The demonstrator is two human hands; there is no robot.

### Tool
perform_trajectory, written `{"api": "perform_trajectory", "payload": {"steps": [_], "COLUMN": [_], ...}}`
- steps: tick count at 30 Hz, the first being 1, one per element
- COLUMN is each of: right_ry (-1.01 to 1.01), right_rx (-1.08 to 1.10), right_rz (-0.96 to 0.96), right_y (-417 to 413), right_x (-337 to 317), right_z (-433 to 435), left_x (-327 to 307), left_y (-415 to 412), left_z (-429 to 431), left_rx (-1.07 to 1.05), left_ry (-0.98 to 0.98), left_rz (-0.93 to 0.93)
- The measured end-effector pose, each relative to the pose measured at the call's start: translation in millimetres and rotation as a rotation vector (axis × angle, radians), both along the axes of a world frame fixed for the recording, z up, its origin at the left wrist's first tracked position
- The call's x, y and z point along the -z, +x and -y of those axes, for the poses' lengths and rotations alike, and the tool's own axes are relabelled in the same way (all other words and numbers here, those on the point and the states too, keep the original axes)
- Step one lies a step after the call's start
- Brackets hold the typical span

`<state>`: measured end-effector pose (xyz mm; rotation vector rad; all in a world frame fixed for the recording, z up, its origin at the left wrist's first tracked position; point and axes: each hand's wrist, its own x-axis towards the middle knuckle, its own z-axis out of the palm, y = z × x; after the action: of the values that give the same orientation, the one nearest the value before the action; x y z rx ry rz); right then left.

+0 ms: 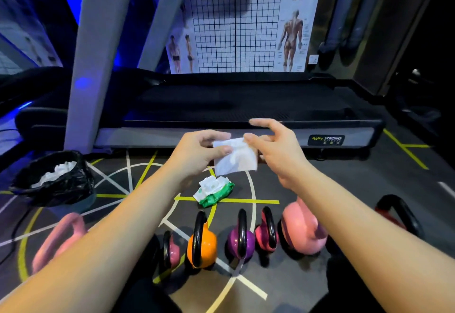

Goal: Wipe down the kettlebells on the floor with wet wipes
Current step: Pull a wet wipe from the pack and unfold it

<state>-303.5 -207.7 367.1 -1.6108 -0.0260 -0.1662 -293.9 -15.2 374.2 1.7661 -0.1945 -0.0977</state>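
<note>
Now the left hand (199, 150) pinches the wet wipe (234, 157) at its left edge and the right hand (278, 155) at its upper right corner, holding it in the air. The kettlebells (202, 243) stand in a row on the floor (307, 182) below. It would be better to open the wipe fully and lay it over one palm before rubbing the handles.

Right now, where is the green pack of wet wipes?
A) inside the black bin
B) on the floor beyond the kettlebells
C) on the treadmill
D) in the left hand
B: the green pack lies on the floor, just past the orange kettlebell.
</note>
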Motion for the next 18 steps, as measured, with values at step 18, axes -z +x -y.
{"api": "perform_trajectory", "payload": {"steps": [18], "right_ry": [-0.280], "right_rx": [-0.078], "right_rz": [-0.023], "right_y": [15.6], "right_x": [10.1], "right_z": [1.7], "left_x": [15.8], "left_y": [24.5], "left_z": [-20.0], "left_rx": [-0.048], "left_ry": [0.068], "left_rz": [0.098]}}
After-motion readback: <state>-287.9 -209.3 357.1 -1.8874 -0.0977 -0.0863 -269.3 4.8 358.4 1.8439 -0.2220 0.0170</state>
